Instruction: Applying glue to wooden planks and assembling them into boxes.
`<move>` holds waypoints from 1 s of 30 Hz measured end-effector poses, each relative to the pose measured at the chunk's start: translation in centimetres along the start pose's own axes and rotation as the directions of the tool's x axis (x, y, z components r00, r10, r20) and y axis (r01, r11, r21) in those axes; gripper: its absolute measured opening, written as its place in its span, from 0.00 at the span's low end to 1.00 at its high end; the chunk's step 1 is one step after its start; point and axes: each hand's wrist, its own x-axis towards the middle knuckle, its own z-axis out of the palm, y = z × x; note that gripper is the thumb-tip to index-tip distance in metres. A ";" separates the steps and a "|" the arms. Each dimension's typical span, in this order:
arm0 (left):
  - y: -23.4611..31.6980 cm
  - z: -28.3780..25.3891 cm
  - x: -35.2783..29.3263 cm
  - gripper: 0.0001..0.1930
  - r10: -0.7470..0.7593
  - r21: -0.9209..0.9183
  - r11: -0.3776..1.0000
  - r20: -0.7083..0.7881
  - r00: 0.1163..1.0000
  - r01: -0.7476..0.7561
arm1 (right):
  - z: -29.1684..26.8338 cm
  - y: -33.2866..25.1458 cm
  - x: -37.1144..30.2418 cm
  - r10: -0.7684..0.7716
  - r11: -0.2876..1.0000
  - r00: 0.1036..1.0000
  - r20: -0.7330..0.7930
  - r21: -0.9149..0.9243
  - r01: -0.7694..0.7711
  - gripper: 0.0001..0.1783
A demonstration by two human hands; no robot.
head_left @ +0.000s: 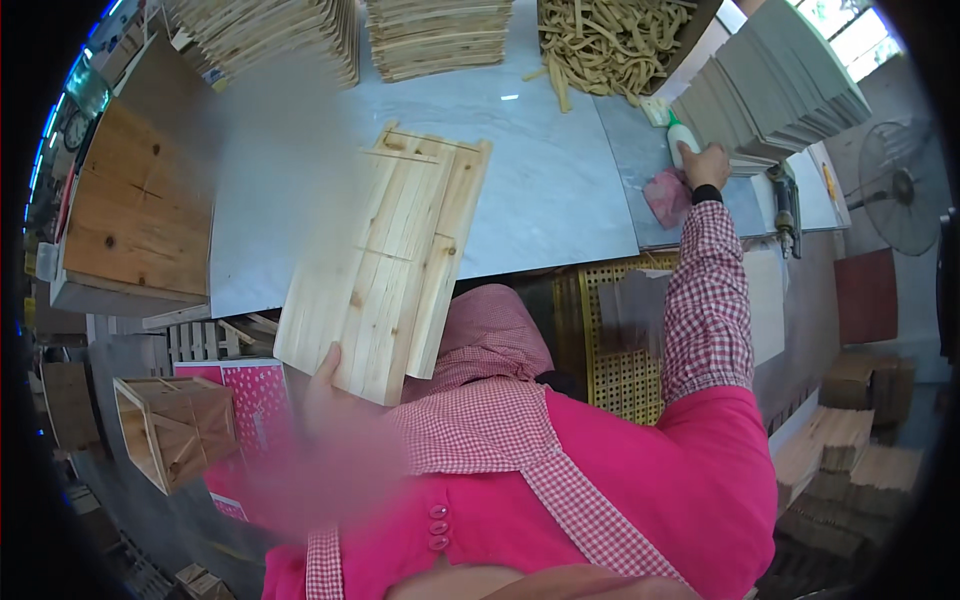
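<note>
My left hand (325, 376) grips the near edge of a pale wooden panel (350, 290), partly smeared by a blurred patch in the picture. A second wooden panel (452, 235) lies overlapped with it, and both slant from the table edge over my lap. To the far right, my right hand (708, 166) has its fingers closed about a white squeeze bottle (680, 136) with a green nozzle. The bottle lies beside a stack of grey boards. Just left of my right wrist is a crumpled pink cloth (667, 197).
Stacks of thin wooden boards (438, 40) stand along the table's (540, 190) far side. Beside them is a box of yellowish strips (610, 45). Grey boards (770, 85), a power tool (786, 210) and a fan (900, 185) are at right; wooden boxes (140, 190) stand left.
</note>
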 end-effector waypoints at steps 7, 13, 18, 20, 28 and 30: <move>0.2 -1.5 1.4 0.31 -0.084 -0.112 0.988 0.155 0.984 0.102 | 2.6 1.1 -0.7 0.036 0.977 0.999 0.028 0.209 -0.041 0.40; -0.4 -2.6 3.1 0.26 0.015 -0.132 0.991 0.137 0.990 0.004 | -0.5 -2.4 -3.4 0.064 0.639 0.992 -0.107 0.768 0.042 0.30; -0.5 -3.5 4.0 0.26 0.042 -0.127 0.992 0.141 0.989 -0.024 | -4.3 -10.6 -8.5 -0.033 0.068 0.994 0.102 0.993 -0.099 0.21; -0.4 -3.8 3.6 0.26 0.043 -0.133 0.991 0.129 0.991 -0.026 | -2.9 -14.2 -10.5 -0.106 0.058 0.986 0.126 0.991 -0.120 0.21; -0.4 -4.1 3.3 0.26 0.088 -0.100 0.992 0.114 0.990 -0.076 | 0.2 -26.7 -19.1 -0.363 0.033 0.907 0.213 0.976 -0.216 0.24; -0.7 -4.2 3.3 0.27 0.097 -0.107 0.991 0.099 0.990 -0.086 | 0.6 -28.0 -19.4 -0.392 0.105 0.887 0.246 0.969 -0.222 0.25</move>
